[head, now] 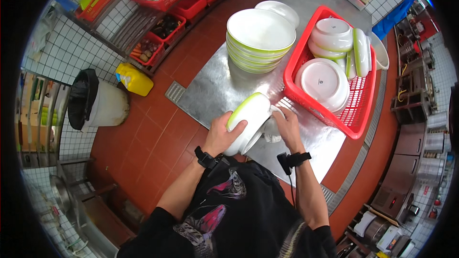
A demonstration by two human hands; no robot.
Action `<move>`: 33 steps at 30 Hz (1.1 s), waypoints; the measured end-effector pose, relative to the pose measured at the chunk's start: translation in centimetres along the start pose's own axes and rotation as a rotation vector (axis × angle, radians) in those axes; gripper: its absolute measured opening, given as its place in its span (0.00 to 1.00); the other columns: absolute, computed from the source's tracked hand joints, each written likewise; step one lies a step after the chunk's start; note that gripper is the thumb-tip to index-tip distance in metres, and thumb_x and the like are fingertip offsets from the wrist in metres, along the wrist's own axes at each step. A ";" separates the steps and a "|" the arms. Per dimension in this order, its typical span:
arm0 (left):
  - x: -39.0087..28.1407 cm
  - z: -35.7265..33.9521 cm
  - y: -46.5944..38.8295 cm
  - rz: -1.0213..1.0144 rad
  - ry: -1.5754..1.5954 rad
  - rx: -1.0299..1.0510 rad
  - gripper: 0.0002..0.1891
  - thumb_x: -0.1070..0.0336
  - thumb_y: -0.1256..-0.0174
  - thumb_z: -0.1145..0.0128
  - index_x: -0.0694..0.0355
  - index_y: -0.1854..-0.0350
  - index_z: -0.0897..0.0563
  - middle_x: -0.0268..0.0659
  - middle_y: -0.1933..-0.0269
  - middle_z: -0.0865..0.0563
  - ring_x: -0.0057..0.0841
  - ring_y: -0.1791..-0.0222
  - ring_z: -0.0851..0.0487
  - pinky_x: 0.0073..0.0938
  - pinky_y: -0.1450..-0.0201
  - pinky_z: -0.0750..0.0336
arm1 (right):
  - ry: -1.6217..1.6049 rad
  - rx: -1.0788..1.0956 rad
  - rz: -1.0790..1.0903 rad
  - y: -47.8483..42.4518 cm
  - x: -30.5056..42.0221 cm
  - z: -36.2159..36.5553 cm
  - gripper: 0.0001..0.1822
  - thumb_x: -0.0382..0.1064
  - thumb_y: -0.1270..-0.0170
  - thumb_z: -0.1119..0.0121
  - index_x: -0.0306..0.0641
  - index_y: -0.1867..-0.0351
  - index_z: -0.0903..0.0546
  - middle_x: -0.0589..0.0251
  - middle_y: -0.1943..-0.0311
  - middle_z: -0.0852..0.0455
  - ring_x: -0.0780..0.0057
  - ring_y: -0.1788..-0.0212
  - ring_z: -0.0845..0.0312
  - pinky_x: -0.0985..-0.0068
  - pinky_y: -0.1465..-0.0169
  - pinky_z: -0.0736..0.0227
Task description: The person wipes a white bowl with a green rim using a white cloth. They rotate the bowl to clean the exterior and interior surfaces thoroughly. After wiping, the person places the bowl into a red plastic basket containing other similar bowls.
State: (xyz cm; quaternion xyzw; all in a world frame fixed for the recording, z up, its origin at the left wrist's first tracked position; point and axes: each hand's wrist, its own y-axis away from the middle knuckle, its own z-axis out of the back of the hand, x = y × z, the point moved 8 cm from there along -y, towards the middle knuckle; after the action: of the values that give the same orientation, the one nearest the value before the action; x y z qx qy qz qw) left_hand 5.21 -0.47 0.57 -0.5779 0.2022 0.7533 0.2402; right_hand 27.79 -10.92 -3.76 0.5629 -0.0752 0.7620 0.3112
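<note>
My left hand [223, 132] grips a white bowl with a green rim band [251, 114], tilted on its side near the metal table's front edge. A white cloth [272, 125] is pinched in my right hand [287, 125], against the bowl's underside. Beyond them on the metal table [204, 89] stands a stack of several green-banded white bowls [261, 32], upright, with another white dish [279, 10] behind it. To the right, a red plastic basket [312, 105] holds several such bowls, some upside down [321, 82] and others on edge [361, 52].
Behind the basket is a white tub [379, 52]. A yellow jug [134, 79] and a lined white bin [109, 105] stand on the tiled floor at left. Shelves with red baskets [190, 5] line the upper left wall. Kitchen equipment [405, 147] runs along the right.
</note>
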 end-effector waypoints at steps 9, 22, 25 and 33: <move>0.4 -0.3 -1.2 0.021 -0.102 0.003 0.27 0.45 0.13 0.46 0.72 0.56 0.17 0.60 0.65 0.12 0.52 0.67 0.12 0.47 0.62 0.23 | 0.167 -0.009 0.396 6.4 10.1 -4.1 0.16 0.38 0.35 0.26 0.41 0.47 0.06 0.55 0.48 0.07 0.54 0.41 0.14 0.61 0.31 0.26; 0.7 -0.4 -0.6 0.054 -0.064 0.093 0.45 0.29 0.11 0.71 0.72 0.61 0.17 0.55 0.71 0.16 0.52 0.67 0.16 0.48 0.60 0.25 | 0.392 -0.067 0.800 6.0 12.2 -6.6 0.18 0.43 0.33 0.26 0.42 0.44 0.11 0.54 0.27 0.17 0.40 0.20 0.32 0.38 0.18 0.42; 0.7 0.1 -0.4 0.049 -0.027 0.062 0.44 0.29 0.11 0.68 0.71 0.61 0.17 0.50 0.73 0.17 0.42 0.70 0.18 0.45 0.60 0.25 | 0.318 -0.106 0.746 4.3 12.4 -6.6 0.17 0.41 0.32 0.27 0.40 0.45 0.12 0.52 0.30 0.15 0.39 0.22 0.30 0.40 0.20 0.38; 1.2 0.9 0.1 0.025 -0.015 0.023 0.41 0.30 0.10 0.63 0.71 0.61 0.17 0.48 0.73 0.17 0.32 0.70 0.19 0.42 0.62 0.25 | -0.146 0.040 0.136 -3.2 5.9 -5.1 0.19 0.44 0.15 0.43 0.29 0.38 0.16 0.41 0.37 0.12 0.51 0.33 0.19 0.61 0.28 0.28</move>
State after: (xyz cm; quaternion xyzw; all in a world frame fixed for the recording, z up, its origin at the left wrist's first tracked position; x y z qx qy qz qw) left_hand 4.18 0.13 -0.38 -0.5666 0.2162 0.7584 0.2387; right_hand 24.42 -3.67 -1.00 0.6166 -0.1206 0.7397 0.2412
